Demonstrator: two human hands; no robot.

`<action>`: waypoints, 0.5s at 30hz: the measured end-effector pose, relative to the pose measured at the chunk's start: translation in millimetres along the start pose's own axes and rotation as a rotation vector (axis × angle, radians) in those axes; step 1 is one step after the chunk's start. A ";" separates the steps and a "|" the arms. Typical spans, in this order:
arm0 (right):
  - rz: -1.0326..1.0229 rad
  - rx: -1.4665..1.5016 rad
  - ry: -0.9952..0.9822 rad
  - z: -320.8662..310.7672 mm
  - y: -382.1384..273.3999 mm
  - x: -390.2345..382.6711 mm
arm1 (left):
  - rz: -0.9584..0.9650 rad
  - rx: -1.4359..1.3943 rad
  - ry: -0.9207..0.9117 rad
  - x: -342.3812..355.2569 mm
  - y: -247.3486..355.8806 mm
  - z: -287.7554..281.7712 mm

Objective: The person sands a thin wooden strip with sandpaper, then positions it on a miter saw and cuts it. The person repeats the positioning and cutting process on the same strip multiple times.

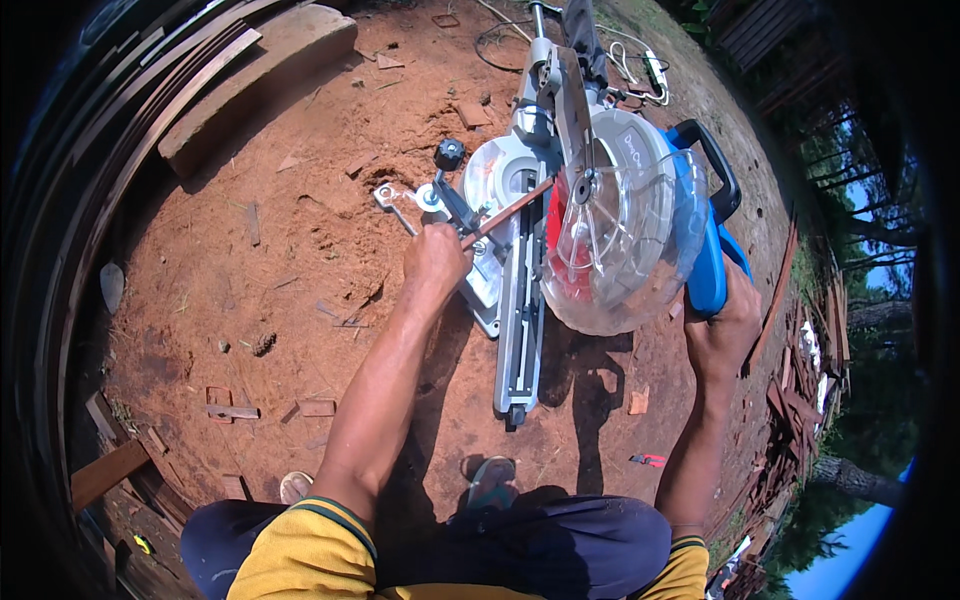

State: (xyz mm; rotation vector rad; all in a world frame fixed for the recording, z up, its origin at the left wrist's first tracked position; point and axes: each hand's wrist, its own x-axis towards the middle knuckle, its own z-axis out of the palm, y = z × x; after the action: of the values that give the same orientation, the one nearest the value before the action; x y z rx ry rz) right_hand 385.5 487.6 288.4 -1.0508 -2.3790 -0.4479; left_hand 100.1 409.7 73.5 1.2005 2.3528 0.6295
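A sliding mitre saw (532,120) stands on the dirt in front of me, with a clear round guard (625,290) over a red part (560,225). A narrow reddish wood strip (515,205) lies slanted across the saw's bed, its far end beside the red part. My left hand (436,262) is closed on the strip's near end, beside a black clamp knob (449,152). My right hand (728,322) is wrapped round the saw's blue handle (708,270); its fingertips are partly hidden. A long silver rail (517,370) extends toward me between my forearms.
Long boards (180,90) and a thick timber beam (260,90) lie at the left, loose planks (108,471) lower down. Wood scraps pile (790,400) at the right. A white power strip (655,75) with cables sits behind the saw. A red-handled tool (648,460) lies by my right forearm.
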 end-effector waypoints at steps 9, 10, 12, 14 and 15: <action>0.012 0.005 0.021 4.8 0.2 -0.1 | 0.021 0.000 0.037 0.2 -0.9 1.0; 0.010 0.000 0.015 5.1 0.6 0.0 | 0.028 -0.001 0.052 -0.3 -1.4 2.2; 0.010 -0.002 0.009 5.7 1.9 0.5 | 0.029 0.003 0.045 0.3 -1.8 3.5; 0.009 -0.007 0.005 6.4 3.3 1.7 | 0.013 0.004 0.016 1.3 -0.5 3.6; 0.008 -0.005 0.004 6.9 3.8 2.6 | -0.006 0.002 -0.003 2.1 0.4 2.9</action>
State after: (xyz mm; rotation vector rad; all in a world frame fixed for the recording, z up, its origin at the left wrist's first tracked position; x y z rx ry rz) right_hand 384.8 494.9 284.6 -1.0600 -2.3707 -0.4533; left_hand 100.8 412.2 71.1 1.1946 2.3542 0.6230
